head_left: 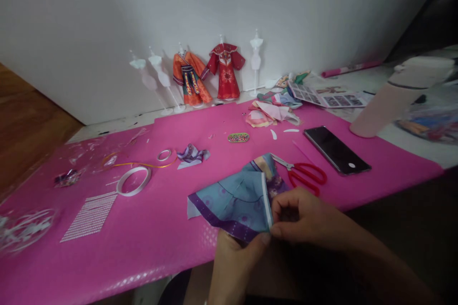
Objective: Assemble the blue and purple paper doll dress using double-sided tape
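A small blue doll garment [229, 195] with a purple border is held up near the table's front edge. Along its right side runs a narrow white strip of tape [266, 200]. My left hand [238, 252] grips the garment from below, thumb on its lower right corner. My right hand [296, 214] pinches the lower end of the taped edge between thumb and index finger. Behind the garment lies a patterned purple and cream fabric piece [277, 183], partly covered. Red-handled scissors [304, 171] lie just beyond my right hand, their blades reaching the fabric.
Rolls of white tape [134, 181], a purple fabric scrap [192, 155], and a sheet of white strips [91, 215] lie left. A phone [336, 150] and a tall bottle [397, 95] stand right. Dressed mini mannequins [226, 71] line the wall, near fabric pieces [274, 112].
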Motion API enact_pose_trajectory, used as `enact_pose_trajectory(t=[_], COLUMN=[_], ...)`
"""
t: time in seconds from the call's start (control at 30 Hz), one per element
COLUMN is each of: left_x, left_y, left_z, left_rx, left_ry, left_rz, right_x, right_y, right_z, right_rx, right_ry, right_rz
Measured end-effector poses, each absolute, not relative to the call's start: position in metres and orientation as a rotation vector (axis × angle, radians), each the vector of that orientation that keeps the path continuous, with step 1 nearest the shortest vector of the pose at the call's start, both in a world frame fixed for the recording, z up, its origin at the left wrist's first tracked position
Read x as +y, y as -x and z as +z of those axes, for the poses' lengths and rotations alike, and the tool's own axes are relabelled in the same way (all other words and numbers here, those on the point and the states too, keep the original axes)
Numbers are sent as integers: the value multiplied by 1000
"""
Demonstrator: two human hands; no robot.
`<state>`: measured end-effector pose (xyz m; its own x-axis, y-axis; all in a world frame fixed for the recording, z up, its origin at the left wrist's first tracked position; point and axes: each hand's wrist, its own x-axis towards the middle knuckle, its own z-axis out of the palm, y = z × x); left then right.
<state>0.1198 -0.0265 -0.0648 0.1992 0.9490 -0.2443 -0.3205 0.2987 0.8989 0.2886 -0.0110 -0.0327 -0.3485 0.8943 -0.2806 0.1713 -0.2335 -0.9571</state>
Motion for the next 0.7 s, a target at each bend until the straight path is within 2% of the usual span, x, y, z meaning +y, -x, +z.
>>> enact_pose_trajectory(t=[0.7], left_x=[-25], left_y=[-116], left_z=[-69], left_rx=[940], left_ry=[-816], left_rz=[1034], right_x=[-10], right_y=[-291], right_z=[-39], right_rx=[-1418], right_ry=[1221], right_rz=[1734])
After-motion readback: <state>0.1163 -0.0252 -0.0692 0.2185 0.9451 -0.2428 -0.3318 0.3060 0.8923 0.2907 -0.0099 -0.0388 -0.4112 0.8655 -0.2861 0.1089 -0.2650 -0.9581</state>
